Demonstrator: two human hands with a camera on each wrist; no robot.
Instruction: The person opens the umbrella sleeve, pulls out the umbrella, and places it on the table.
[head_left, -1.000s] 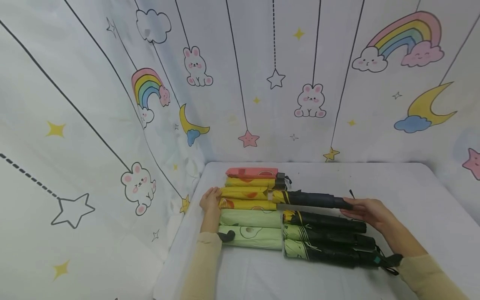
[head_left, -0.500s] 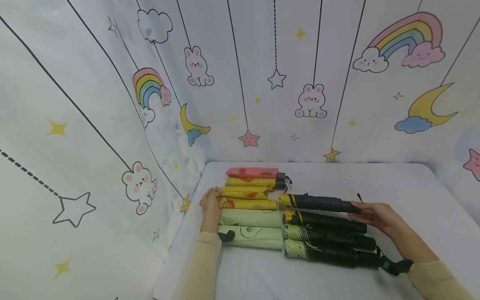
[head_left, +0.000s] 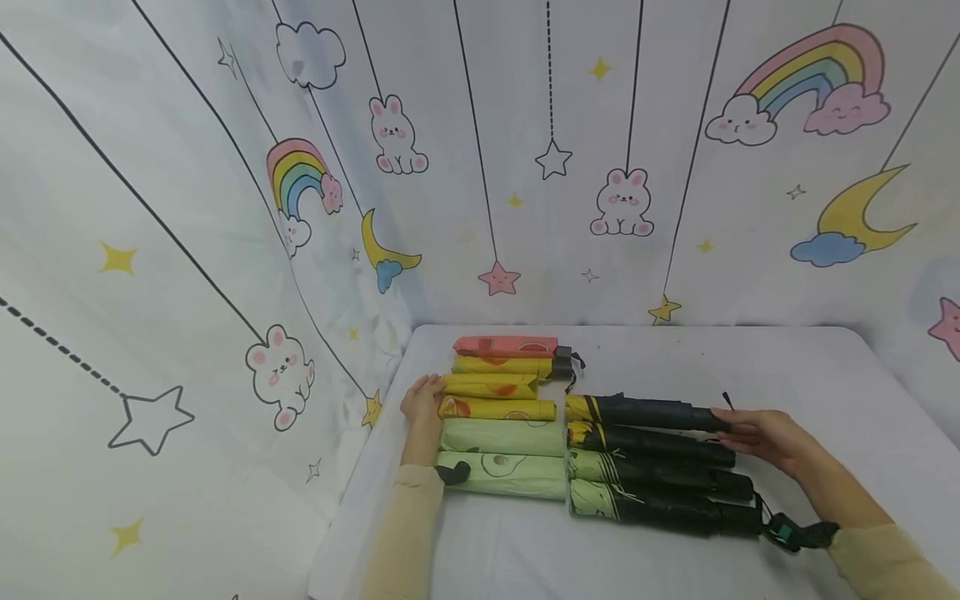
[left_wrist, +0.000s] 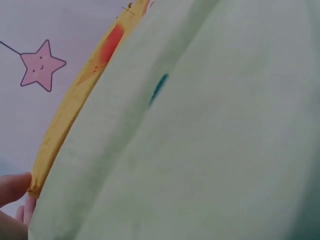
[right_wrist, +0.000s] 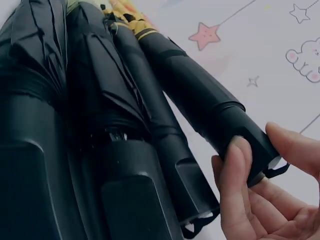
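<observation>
My right hand (head_left: 767, 437) pinches the handle end of a folded umbrella (head_left: 648, 412), black with a yellow tip. In the right wrist view the thumb and fingers hold its dark handle (right_wrist: 250, 142), with a small wrist loop at the end. At the left, my left hand (head_left: 422, 402) pinches the closed end of a flat yellow umbrella sleeve (head_left: 487, 385) with fruit print. The left wrist view shows that yellow sleeve (left_wrist: 80, 95) between thumb and fingers, while a pale green sleeve (left_wrist: 150, 150) covers most of the picture.
Three more folded umbrellas (head_left: 660, 481) lie in a row nearer me. Another yellow sleeve (head_left: 495, 408) and two pale green sleeves (head_left: 501, 475) lie left of them. Behind are a sleeved yellow umbrella (head_left: 502, 367) and a sleeved pink one (head_left: 506, 346), on a white table (head_left: 750, 358).
My right hand has drawn the umbrella right and slightly towards me, away from the yellow sleeve's mouth, beside the other bare umbrellas. My left hand has stayed on the sleeve's end.
</observation>
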